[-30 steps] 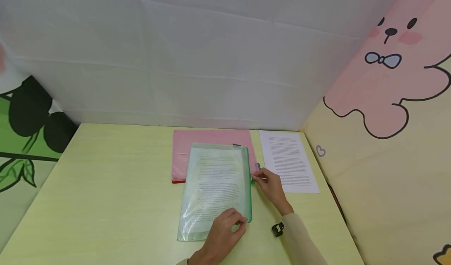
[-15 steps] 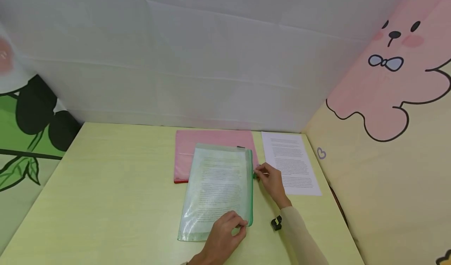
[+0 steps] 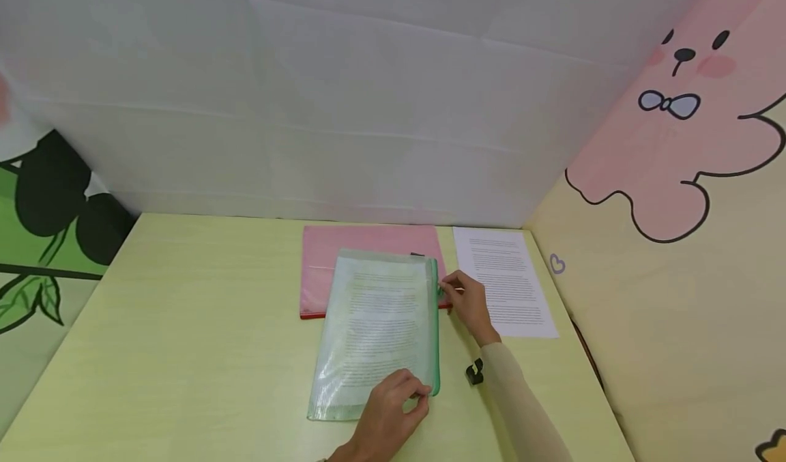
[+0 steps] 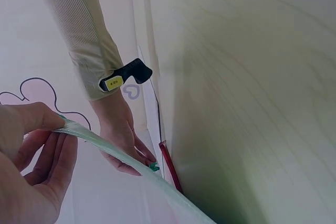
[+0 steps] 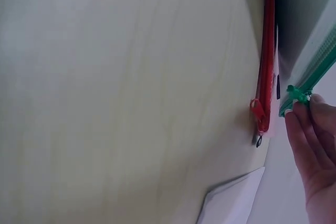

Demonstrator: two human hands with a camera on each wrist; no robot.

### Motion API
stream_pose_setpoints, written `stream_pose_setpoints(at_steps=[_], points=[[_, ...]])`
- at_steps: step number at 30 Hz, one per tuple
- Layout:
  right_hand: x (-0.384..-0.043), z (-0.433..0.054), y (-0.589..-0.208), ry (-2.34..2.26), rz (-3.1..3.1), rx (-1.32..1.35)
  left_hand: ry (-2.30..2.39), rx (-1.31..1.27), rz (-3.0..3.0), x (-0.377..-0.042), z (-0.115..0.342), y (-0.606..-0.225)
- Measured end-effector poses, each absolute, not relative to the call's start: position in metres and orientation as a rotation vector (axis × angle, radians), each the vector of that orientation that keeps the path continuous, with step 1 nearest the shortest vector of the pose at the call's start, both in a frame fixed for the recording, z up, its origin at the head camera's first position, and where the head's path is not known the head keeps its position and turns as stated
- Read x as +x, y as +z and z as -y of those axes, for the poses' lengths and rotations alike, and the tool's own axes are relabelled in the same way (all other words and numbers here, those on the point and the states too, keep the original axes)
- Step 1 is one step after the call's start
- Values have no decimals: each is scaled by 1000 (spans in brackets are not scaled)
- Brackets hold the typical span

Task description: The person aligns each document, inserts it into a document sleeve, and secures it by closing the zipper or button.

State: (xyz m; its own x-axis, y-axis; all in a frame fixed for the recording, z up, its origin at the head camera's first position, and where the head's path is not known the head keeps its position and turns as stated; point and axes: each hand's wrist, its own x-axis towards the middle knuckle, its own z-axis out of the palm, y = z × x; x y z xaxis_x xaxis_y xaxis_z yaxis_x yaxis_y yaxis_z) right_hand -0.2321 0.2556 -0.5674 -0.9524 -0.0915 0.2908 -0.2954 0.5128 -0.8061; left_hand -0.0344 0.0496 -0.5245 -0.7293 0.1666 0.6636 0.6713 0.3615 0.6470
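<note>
A clear zip folder with a green zipper edge and a printed sheet inside lies at a slant, its top overlapping a pink zip folder. My left hand pinches its near right corner between thumb and fingers; in the left wrist view that edge bows up off the table. My right hand pinches the green zipper pull partway along the right edge, thumb against fingertips. In the right wrist view, the pink folder's red zipper and its red pull lie just below the right fingers.
A printed sheet of paper lies at the back right of the pale yellow table, by the side wall. A black wrist strap piece is on the right sleeve. A white wall rises behind the table.
My right hand has slid away from me along the green zipper with its pull. The left hand keeps its hold on the near corner, and the folder stays about where it was.
</note>
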Motion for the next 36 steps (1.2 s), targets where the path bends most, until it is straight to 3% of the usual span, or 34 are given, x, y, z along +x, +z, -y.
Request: stream_pose_setpoints(at_steps=[36], points=[[-281, -258, -568, 1278, 2542, 166, -1357, -822, 2117, -25, -49, -530]])
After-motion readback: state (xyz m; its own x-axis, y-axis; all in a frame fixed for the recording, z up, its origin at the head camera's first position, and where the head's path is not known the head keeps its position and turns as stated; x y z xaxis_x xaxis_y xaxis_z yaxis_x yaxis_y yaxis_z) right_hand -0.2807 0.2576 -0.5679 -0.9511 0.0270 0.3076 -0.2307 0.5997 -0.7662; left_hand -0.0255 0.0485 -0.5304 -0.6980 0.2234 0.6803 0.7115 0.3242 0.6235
